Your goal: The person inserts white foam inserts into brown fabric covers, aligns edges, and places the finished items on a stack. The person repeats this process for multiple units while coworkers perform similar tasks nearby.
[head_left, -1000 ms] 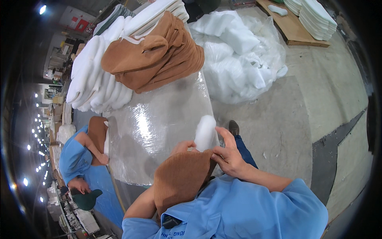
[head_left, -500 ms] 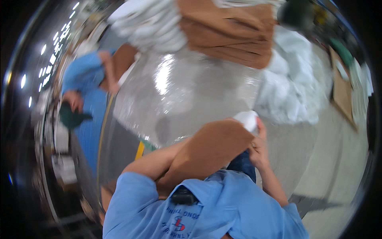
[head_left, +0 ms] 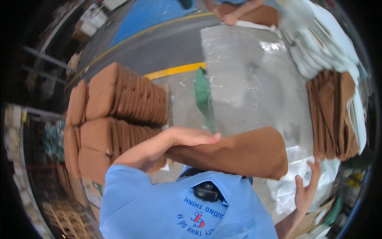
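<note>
A brown fabric cushion (head_left: 238, 149) lies across the front of my body, its rounded end toward the right. My left hand (head_left: 193, 136) is closed over its upper edge near the left end; some of the fingers are hidden behind the fabric. Off to the right of the cushion, my right hand (head_left: 306, 189) is apart from it, with fingers spread and nothing in them.
Stacked brown cushions (head_left: 131, 95) stand to my left. Clear plastic sheeting (head_left: 238, 79) covers the surface ahead, with folded brown fabric pieces (head_left: 332, 115) at its right. White padding (head_left: 318, 44) is piled at far right. A co-worker's hands (head_left: 230, 16) hold another brown piece.
My view has swung left, bringing the stacked cushions in. My right hand has let go of the white piece at the cushion's end and opened. My left hand now shows on the cushion's edge.
</note>
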### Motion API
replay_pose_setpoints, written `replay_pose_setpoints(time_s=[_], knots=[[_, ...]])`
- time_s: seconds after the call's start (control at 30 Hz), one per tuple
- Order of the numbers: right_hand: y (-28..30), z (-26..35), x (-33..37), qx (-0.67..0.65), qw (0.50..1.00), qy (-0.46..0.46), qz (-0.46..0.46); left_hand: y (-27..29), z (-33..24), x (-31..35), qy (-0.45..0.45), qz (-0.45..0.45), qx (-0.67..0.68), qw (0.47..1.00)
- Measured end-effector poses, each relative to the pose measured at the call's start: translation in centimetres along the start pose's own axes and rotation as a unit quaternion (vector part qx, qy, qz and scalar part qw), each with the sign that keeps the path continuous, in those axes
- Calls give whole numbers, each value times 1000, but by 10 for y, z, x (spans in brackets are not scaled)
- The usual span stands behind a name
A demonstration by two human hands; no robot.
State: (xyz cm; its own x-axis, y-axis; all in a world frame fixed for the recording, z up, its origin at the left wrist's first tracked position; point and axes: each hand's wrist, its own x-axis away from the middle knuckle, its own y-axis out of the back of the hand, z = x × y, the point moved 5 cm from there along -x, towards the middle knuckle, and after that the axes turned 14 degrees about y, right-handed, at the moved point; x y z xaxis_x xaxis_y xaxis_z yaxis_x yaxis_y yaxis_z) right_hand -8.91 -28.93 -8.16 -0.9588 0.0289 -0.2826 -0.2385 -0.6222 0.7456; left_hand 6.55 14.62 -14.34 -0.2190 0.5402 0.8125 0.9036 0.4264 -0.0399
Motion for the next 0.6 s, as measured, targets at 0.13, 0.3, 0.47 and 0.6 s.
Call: replay_pose_setpoints(time_s=[0.13,0.3,0.47,0.6], knots=[[-82,153,-114,-62,934,262,237,-29,-3,4,-85,37,-5,996],[-169,193,-119,-75,833,321,444,11,20,64,-228,35,151,961],[-141,142,-123,-141,908,150,365,20,209,-13,-130,-227,43,964],[-139,130,-118,-238,906,86,338,-41,225,-89,-131,-207,143,959]])
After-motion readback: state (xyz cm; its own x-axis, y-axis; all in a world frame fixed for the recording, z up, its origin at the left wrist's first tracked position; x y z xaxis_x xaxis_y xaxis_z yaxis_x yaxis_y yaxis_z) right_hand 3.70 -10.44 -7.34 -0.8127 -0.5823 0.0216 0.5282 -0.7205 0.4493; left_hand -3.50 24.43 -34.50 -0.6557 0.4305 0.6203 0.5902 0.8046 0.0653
